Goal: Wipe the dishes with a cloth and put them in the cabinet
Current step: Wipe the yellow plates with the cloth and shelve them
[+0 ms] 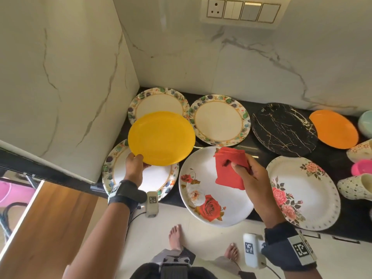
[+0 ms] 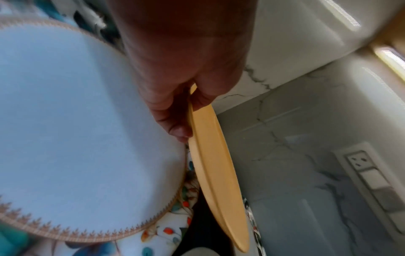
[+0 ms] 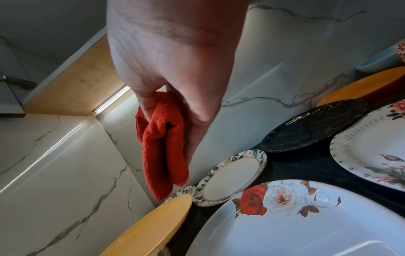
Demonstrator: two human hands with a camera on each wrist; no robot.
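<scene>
My left hand (image 1: 134, 162) pinches the near rim of a yellow plate (image 1: 161, 134), lifted above the leaf-bordered plates at the counter's left corner. In the left wrist view the yellow plate (image 2: 213, 166) shows edge-on, thumb on top and fingers (image 2: 173, 119) beneath, over a leaf-bordered plate (image 2: 72, 121). My right hand (image 1: 248, 174) grips a folded red cloth (image 1: 229, 168) above a white plate with red roses (image 1: 211, 200). The right wrist view shows the red cloth (image 3: 163, 147) hanging from the fingers (image 3: 197, 110), apart from the yellow plate (image 3: 153, 226).
The black counter (image 1: 259, 152) holds two more leaf-bordered plates (image 1: 219, 119), a black marbled plate (image 1: 283, 128), an orange plate (image 1: 334, 128), a pink-rose plate (image 1: 304, 192) and cups (image 1: 356, 186) at the right. Marble walls enclose the corner; a wooden panel (image 1: 48, 228) is lower left.
</scene>
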